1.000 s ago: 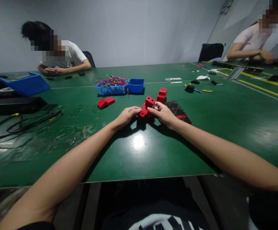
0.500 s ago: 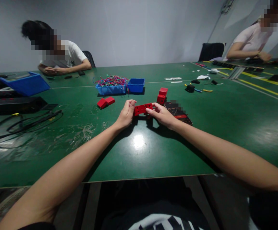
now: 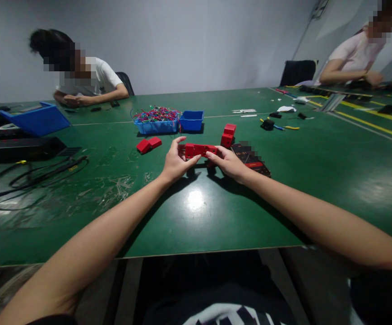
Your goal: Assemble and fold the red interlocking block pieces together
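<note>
A red rectangular block with small holes in its face [image 3: 197, 150] is held up between my two hands, just above the green table [image 3: 168, 225]. My left hand [image 3: 176, 161] has its thumb along the block's lower edge and its fingers at the left end, the index finger raised. At the right end, my right hand [image 3: 228, 162] pinches the block with the thumb on its near face; its other fingers are mostly hidden behind. Two red blocks [image 3: 149, 144] lie to the left, and more red blocks [image 3: 228, 134] stand stacked beyond my right hand.
A phone [image 3: 250, 160] showing a timer lies beside my right hand. Behind are a blue bin of coloured wires [image 3: 157, 127] and a smaller blue bin [image 3: 191, 121]. Black cables [image 3: 47, 174] lie left; pliers [image 3: 280, 127] lie right. Two people sit across.
The block has been tilted so its face sits more level and its edge shows. My left thumb has moved down and right along it, and the left fingers have spread.
</note>
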`<state>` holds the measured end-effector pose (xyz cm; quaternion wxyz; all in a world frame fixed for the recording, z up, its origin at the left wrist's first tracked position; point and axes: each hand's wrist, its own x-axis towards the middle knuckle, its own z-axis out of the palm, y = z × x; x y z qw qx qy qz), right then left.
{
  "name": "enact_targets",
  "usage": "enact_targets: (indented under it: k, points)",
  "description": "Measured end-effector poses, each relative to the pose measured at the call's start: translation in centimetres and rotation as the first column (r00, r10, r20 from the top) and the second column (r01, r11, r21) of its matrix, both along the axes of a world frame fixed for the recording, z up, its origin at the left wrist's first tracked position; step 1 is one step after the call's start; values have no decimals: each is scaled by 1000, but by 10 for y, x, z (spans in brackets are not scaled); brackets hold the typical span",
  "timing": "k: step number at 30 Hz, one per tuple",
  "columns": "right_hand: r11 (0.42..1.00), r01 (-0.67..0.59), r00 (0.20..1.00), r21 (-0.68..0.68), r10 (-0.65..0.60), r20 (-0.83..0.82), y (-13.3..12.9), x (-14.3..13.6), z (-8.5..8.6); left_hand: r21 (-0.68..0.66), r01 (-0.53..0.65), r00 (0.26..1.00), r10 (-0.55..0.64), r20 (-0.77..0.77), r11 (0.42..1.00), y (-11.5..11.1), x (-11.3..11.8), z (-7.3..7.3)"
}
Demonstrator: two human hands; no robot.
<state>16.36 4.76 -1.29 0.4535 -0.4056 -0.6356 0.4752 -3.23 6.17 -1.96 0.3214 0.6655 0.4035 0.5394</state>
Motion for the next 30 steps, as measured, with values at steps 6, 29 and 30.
enact_targets:
  k: [6,29,30]
  points:
    - [1000,2,999,16,-2,35,1,1,-2,64,-50,990,58,-130,997,4,-4,1]
    - [986,20,978,163,-53,200,1,4,-3,165,60,895,20,-446,985,-4,-6,3]
    - [985,23,977,172,-58,203,2,4,-4,168,61,894,21,-448,984,-5,-6,3]
